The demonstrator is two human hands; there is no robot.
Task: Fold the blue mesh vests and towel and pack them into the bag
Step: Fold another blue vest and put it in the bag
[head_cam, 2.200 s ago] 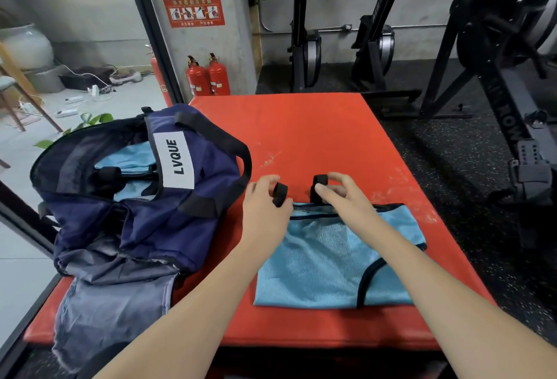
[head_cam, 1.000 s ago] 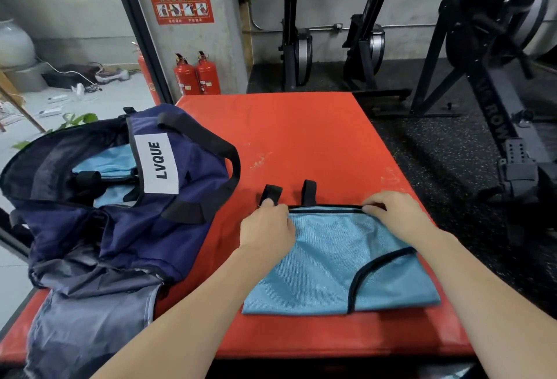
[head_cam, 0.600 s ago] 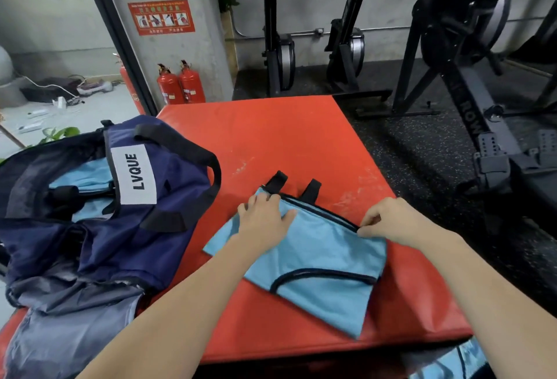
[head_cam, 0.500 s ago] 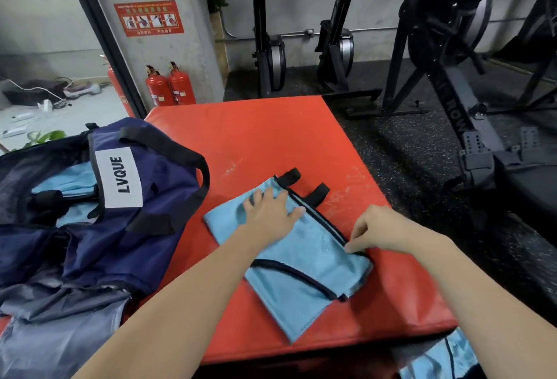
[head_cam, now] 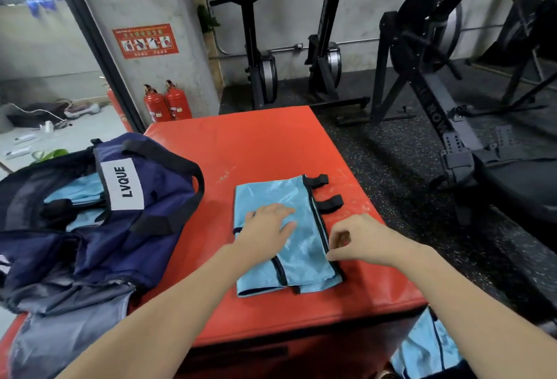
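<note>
A folded light-blue mesh vest (head_cam: 297,261) with black trim and two black strap loops lies on the red mat (head_cam: 265,143), turned so the loops point right. My left hand (head_cam: 268,228) presses flat on its middle, fingers straight. My right hand (head_cam: 361,240) sits at the vest's right edge, fingers curled and pinching the black trim. The navy bag (head_cam: 144,228) marked LVQUE lies open at the left, with light-blue fabric (head_cam: 78,188) inside. Another light-blue vest (head_cam: 428,348) hangs below the mat's near right corner.
Grey fabric (head_cam: 63,324) spills from under the bag toward the near left edge. Rowing machines (head_cam: 437,77) stand on black floor to the right and behind. Two red fire extinguishers (head_cam: 168,101) stand by the pillar at the back.
The vest has been turned clockwise on the mat, so its strap loops now point right instead of away. My left hand stays flat on it; my right hand followed its edge.
</note>
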